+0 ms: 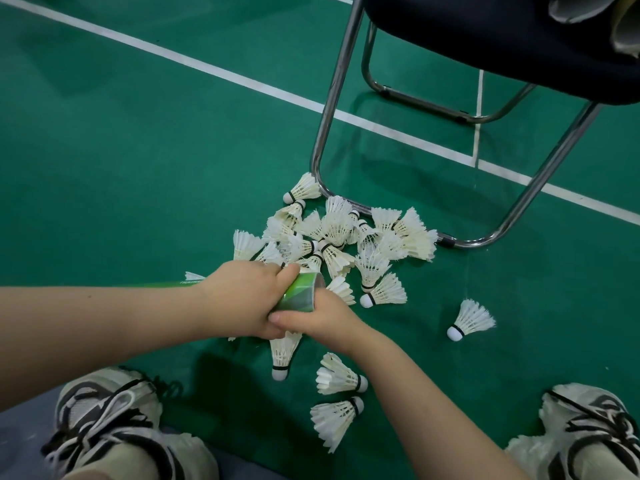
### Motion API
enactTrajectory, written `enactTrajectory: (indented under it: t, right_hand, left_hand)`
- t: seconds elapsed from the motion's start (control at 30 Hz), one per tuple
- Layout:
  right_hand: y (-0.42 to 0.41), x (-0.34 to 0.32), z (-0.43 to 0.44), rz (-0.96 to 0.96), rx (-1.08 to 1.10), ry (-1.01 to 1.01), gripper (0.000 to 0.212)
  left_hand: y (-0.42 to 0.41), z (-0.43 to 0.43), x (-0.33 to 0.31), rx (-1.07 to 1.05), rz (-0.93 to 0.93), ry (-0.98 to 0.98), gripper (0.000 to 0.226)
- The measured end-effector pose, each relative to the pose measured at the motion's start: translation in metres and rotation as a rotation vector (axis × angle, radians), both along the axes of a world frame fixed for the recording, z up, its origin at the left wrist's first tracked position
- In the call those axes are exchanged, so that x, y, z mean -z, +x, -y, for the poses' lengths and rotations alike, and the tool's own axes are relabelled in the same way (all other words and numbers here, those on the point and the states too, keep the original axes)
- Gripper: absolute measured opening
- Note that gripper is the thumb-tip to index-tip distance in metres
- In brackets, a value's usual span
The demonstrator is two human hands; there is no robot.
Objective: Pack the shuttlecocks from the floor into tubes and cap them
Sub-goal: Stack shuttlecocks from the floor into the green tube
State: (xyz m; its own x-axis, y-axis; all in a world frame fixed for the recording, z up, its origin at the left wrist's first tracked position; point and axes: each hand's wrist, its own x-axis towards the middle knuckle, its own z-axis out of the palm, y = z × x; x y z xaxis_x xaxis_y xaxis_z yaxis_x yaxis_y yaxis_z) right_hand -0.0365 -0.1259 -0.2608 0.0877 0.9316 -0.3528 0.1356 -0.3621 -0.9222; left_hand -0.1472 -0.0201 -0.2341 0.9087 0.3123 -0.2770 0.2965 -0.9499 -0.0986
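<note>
left shoe (pixel 107 420): white and black, laced, cut off by the bottom edge.
left hand (pixel 242 299): fingers wrapped round the green tube close to its mouth, holding it.
green tube (pixel 299 292): held low over the court floor (pixel 138 168), its long axis running left to right and its open end pointing right, towards the pile. Most of its length is hidden behind the left hand and forearm, and only a thin strip shows above the wrist. The print there is too small to read.
right hand (pixel 325 320): at the tube's mouth, thumb stretched out beneath the tube and touching the left hand. The other fingers are hidden behind the rim, so I cannot tell whether they hold anything.
near shuttlecock (pixel 281 355): cork towards the person, feather tips hidden under the hands.
shuttlecock pile (pixel 339 237): white feathered ones heaped just beyond the tube's mouth, pointing every way and too tangled to count, the far ones against the chair's leg.
lone shuttlecock (pixel 471 320): apart on the right, cork low and left.
chair (pixel 327 109): chrome frame, with the dark seat cropped at the top.
right shoe (pixel 588 431): partly out of frame.
</note>
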Motion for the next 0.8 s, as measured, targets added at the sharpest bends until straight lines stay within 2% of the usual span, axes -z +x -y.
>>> enactTrajectory:
  t: [0.1,0.2,0.37,0.47,0.63,0.7,0.8]
  right_hand:
    - [0.0,0.001,0.001,-0.013,0.319,0.166,0.023]
    - [0.014,0.002,0.006,0.153,0.538,0.239,0.023]
    - [0.024,0.031,0.016,0.553,0.331,0.115,0.02]
    - [0.018,0.046,0.021,0.701,0.198,0.077,0.019]
    - [0.006,0.06,0.026,0.919,-0.123,-0.057,0.032]
    - [0.004,0.066,0.027,0.982,-0.153,-0.1,0.029]
    - [0.007,0.071,0.03,1.017,-0.03,-0.079,0.023]
  left_hand:
    - [-0.002,-0.009,-0.003,-0.105,0.051,-0.061,0.075]
    - [-0.005,-0.02,-0.005,-0.152,0.051,-0.056,0.075]
    - [-0.01,-0.032,-0.002,-0.173,0.043,0.001,0.077]
    - [-0.012,-0.036,-0.002,-0.206,0.058,-0.018,0.072]
    - [-0.012,-0.035,0.0,-0.233,0.047,-0.036,0.071]
    - [-0.012,-0.032,0.001,-0.228,0.025,-0.037,0.072]
    - [-0.01,-0.03,0.003,-0.219,0.007,-0.046,0.073]
